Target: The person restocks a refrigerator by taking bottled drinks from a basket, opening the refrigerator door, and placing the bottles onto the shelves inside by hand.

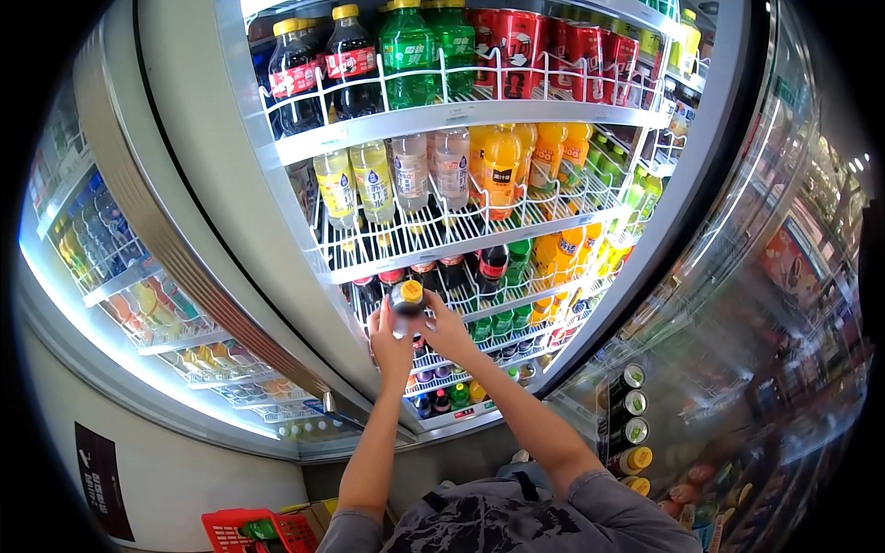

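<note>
Both of my hands are wrapped round a dark soda bottle [407,300] with a yellow cap, held upright in front of the open drinks fridge. My left hand [391,335] grips it from the left, and my right hand [446,330] closes on its right side. Part of the bottle's body is hidden by my fingers and blurred. Just behind it, more dark bottles with red labels stand on a white wire shelf [369,267]. Above are clear and yellow drink bottles [373,180] and an orange juice bottle [501,170].
Cola bottles [352,60], green soda bottles [407,55] and red cans [519,51] fill the top shelf. The glass door [701,276] stands open on the right. A red basket [217,527] with a green bottle sits at lower left. Several cans and bottles [635,404] appear at lower right.
</note>
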### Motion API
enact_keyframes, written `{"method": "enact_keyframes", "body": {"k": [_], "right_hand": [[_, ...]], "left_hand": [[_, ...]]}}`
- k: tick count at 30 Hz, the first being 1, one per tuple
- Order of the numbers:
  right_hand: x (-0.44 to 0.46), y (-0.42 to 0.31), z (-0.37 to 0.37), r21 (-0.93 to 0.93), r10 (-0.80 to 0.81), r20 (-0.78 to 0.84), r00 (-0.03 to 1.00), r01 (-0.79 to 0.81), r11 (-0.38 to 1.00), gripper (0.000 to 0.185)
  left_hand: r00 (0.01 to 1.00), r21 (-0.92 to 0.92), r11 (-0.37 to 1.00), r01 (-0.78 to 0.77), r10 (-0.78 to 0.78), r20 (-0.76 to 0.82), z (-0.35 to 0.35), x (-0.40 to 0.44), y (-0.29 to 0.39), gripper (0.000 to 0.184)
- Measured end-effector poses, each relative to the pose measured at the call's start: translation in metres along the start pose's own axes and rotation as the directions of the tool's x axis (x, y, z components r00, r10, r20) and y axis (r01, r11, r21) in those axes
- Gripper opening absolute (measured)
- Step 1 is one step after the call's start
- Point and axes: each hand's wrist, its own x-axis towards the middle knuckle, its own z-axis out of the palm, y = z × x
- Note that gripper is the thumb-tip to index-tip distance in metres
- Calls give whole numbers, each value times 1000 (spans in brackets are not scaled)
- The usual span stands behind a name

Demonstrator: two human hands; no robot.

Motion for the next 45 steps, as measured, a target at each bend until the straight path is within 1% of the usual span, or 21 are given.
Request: {"method": "enact_keyframes", "body": {"k": [2,3,6,10,12,18,20,22,23,24,26,28,29,30,33,38,39,40,42,44,45], "right_hand": [[7,-3,3,24,-44,-44,998,45,999,61],[11,2,6,48,-44,-43,998,46,998,60],[26,11,8,-57,-30,21,999,31,998,60],[33,31,14,-101,-101,1,995,100,990,61],[34,43,16,-123,-130,-21,991,126,984,59],[39,61,19,-130,-51,-33,998,47,990,58],[41,62,19,-325,-37,-25,999,26,945,54],[45,62,24,-361,-30,-67,997,4,933,48],[47,62,26,-298,-41,-111,993,6,954,43],[51,65,24,-351,57,-61,996,-75,933,51],[56,68,25,-415,70,-52,996,-86,906,48],[52,71,28,-237,6,-129,992,-36,971,38],[49,71,28,-161,37,-122,992,-57,985,48],[46,69,23,-219,81,-54,995,-91,971,62],[34,90,30,-118,60,-49,997,-66,991,70],[-16,66,31,-90,176,-121,977,-188,978,68],[-30,66,29,-73,191,-113,975,-200,977,65],[-44,62,32,63,236,-153,960,-229,971,59],[-76,57,27,-70,177,-166,970,-191,979,55],[-105,51,24,111,241,-195,951,-223,968,52],[-118,42,19,109,275,-198,941,-258,960,51]], "left_hand": [[999,-210,978,9,-18,-42,3,8,4,68],[998,-235,972,3,-18,-61,6,11,2,67],[993,-212,977,-17,-9,-120,14,16,-7,67],[989,-182,983,-9,-18,-145,31,14,-30,67],[985,-195,979,53,-83,-149,40,12,-38,63],[990,-203,972,118,-131,-53,49,14,-48,60],[988,-147,980,132,-142,-62,57,13,-59,59],[985,-104,982,157,-163,-50,62,14,-69,56],[992,-81,991,109,-114,-60,64,16,-75,56],[992,-158,982,99,-111,-67,66,19,-74,59],[993,-126,988,88,-97,-70,65,22,-70,55],[987,-140,977,162,-163,2,59,24,-59,61],[991,-103,986,129,-131,-14,66,24,-72,67],[993,-72,990,121,-119,22,66,21,-78,74],[972,-176,960,217,-197,125,57,12,-72,88],[996,-245,966,85,-74,54,46,-17,-58,86],[989,-260,957,128,-102,111,43,-25,-55,84],[977,-272,946,174,-132,168,39,-30,-46,81],[968,-256,953,163,-105,226,34,-50,-39,71],[966,-259,959,115,-48,253,38,-76,-40,67],[952,-324,931,166,-66,297,38,-90,-38,66]]}}
